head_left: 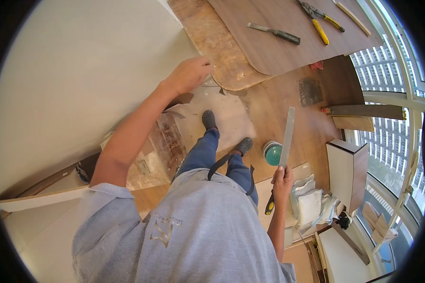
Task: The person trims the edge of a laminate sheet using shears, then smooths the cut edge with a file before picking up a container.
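My right hand (282, 181) is wrapped around a flat metal file (288, 134). Its long blade points away from me, and its black and yellow handle (269, 203) shows below the hand. At the rounded corner of a worn wooden board (226, 61), my left hand (190, 74) is closed with its fingers curled together. Whether it pinches something or touches the board's edge I cannot make out. On a brown laminate sheet (264, 52) over that board lie a chisel (278, 34), yellow-handled snips (318, 23) and a thin light strip (353, 18).
A tub with a green lid (273, 153) stands on the wooden floor near my feet. A handsaw (366, 111) and a white panel box (345, 165) are by the windows at right. White bags (309, 200) lie below the tub. A pale wall (94, 61) runs along the left.
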`<state>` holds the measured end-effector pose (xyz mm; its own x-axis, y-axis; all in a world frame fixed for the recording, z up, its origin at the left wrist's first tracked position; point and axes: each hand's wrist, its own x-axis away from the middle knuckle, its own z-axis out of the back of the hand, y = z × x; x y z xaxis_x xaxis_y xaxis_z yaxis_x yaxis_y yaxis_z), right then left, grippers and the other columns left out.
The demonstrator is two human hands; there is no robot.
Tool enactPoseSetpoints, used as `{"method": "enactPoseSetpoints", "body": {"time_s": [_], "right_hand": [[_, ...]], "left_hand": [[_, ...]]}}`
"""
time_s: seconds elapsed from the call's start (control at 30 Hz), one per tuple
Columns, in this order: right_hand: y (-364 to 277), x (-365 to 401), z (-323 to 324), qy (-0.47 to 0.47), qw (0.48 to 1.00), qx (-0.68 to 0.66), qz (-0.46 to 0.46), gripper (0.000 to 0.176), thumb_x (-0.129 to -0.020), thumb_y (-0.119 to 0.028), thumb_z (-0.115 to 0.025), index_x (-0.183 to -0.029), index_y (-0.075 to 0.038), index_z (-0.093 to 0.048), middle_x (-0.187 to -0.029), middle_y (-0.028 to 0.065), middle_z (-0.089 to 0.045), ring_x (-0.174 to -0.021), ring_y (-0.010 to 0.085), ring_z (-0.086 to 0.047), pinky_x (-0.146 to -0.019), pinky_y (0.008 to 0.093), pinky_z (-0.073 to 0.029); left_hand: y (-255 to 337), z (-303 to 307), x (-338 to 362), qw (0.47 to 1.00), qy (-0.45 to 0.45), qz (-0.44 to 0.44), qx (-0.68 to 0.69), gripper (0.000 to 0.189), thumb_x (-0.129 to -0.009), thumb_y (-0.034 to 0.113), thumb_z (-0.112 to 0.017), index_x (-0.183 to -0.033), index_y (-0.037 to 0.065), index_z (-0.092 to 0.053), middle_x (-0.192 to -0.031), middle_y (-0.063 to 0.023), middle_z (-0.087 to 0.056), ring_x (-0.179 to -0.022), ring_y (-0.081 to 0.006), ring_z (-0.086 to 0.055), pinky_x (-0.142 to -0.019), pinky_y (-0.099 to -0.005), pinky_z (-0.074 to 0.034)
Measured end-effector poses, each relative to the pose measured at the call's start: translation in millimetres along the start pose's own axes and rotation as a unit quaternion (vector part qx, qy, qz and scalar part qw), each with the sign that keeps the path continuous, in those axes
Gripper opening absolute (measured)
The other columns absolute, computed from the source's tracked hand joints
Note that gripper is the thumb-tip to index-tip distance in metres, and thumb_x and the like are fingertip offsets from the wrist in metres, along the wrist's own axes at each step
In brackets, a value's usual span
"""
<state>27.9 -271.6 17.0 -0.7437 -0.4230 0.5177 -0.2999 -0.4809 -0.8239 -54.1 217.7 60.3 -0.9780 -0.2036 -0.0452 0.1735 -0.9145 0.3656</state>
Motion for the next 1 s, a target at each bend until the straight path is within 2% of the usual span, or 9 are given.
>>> {"method": "enactPoseSetpoints", "body": {"time_s": [0.17, 0.27, 0.47, 0.57, 0.7, 0.77, 0.9, 0.97, 1.0], "right_hand": [[0, 3, 6, 0.013, 1.000, 0.016, 0.007, 0.026, -0.111, -0.026, -0.054, -0.098, -0.003, -0.058, -0.070, 0.0000, -0.050, -0.056, 0.0072, -0.049, -0.051, 0.0249, -0.041], [5, 2, 8, 0.016, 1.000, 0.019, 0.008, 0.022, -0.110, -0.020, -0.054, -0.097, -0.002, -0.058, -0.070, 0.0008, -0.052, -0.056, 0.0076, -0.050, -0.051, 0.0259, -0.042], [1, 5, 2, 0.029, 0.999, 0.025, 0.001, 0.021, -0.109, -0.018, -0.055, -0.097, -0.002, -0.058, -0.071, 0.0012, -0.053, -0.057, 0.0077, -0.051, -0.051, 0.0261, -0.043], [-4, 8, -3, 0.034, 0.999, 0.004, -0.014, 0.020, -0.109, -0.018, -0.055, -0.097, -0.002, -0.058, -0.071, 0.0012, -0.053, -0.057, 0.0077, -0.051, -0.050, 0.0262, -0.043], [-4, 10, -7, 0.028, 0.999, 0.013, -0.014, 0.024, -0.110, -0.024, -0.055, -0.103, -0.001, -0.061, -0.070, -0.0006, -0.049, -0.057, 0.0071, -0.049, -0.051, 0.0255, -0.041], [-9, 11, -10, 0.029, 0.999, 0.020, -0.012, 0.025, -0.110, -0.024, -0.055, -0.101, -0.001, -0.060, -0.069, -0.0003, -0.050, -0.056, 0.0075, -0.049, -0.051, 0.0259, -0.040], [-13, 11, -13, 0.025, 0.999, 0.028, -0.007, 0.026, -0.110, -0.024, -0.055, -0.100, 0.000, -0.060, -0.069, 0.0000, -0.050, -0.056, 0.0081, -0.049, -0.051, 0.0263, -0.040], [-14, 10, -13, 0.028, 0.999, 0.022, -0.004, 0.026, -0.110, -0.023, -0.055, -0.098, -0.001, -0.059, -0.069, 0.0006, -0.050, -0.055, 0.0084, -0.049, -0.051, 0.0266, -0.041], [-14, 10, -13, 0.025, 0.999, 0.022, -0.002, 0.026, -0.110, -0.023, -0.055, -0.098, -0.001, -0.059, -0.069, 0.0006, -0.050, -0.055, 0.0084, -0.049, -0.051, 0.0266, -0.041]], "left_hand": [[-13, 6, -13, 0.979, -0.076, -0.172, -0.078, 0.007, -0.088, 0.007, -0.062, -0.094, 0.006, -0.058, -0.100, -0.0125, -0.060, -0.095, -0.0332, -0.063, -0.081, -0.0450, -0.053], [-19, 12, -22, 0.959, -0.139, -0.220, -0.113, 0.008, -0.088, 0.009, -0.060, -0.095, 0.006, -0.056, -0.101, -0.0113, -0.059, -0.096, -0.0322, -0.063, -0.083, -0.0434, -0.053], [-27, 9, -36, 0.909, -0.153, -0.338, -0.191, 0.007, -0.087, 0.012, -0.058, -0.090, 0.008, -0.054, -0.096, -0.0087, -0.056, -0.091, -0.0263, -0.063, -0.080, -0.0390, -0.053], [-26, 10, -39, 0.890, -0.166, -0.355, -0.234, 0.008, -0.086, 0.013, -0.059, -0.090, 0.008, -0.055, -0.095, -0.0084, -0.055, -0.091, -0.0243, -0.062, -0.080, -0.0371, -0.053], [-31, 7, -37, 0.894, -0.169, -0.348, -0.228, 0.013, -0.085, 0.013, -0.061, -0.092, 0.007, -0.054, -0.097, -0.0102, -0.056, -0.094, -0.0267, -0.062, -0.082, -0.0386, -0.053], [-37, 8, -39, 0.925, -0.135, -0.328, -0.137, 0.018, -0.086, 0.013, -0.064, -0.097, 0.005, -0.054, -0.101, -0.0127, -0.057, -0.097, -0.0318, -0.061, -0.084, -0.0412, -0.052], [-38, 33, -39, 0.941, -0.094, -0.290, -0.146, 0.020, -0.090, 0.011, -0.064, -0.104, 0.002, -0.054, -0.106, -0.0166, -0.057, -0.098, -0.0383, -0.060, -0.084, -0.0460, -0.052], [-27, 42, -21, 0.998, -0.014, -0.052, -0.045, 0.016, -0.095, 0.013, -0.059, -0.104, 0.001, -0.058, -0.113, -0.0194, -0.058, -0.101, -0.0397, -0.062, -0.083, -0.0497, -0.053], [-31, 44, -9, 0.998, -0.013, -0.050, -0.047, 0.016, -0.095, 0.013, -0.059, -0.104, 0.001, -0.058, -0.113, -0.0194, -0.058, -0.101, -0.0397, -0.062, -0.083, -0.0497, -0.053]]}}
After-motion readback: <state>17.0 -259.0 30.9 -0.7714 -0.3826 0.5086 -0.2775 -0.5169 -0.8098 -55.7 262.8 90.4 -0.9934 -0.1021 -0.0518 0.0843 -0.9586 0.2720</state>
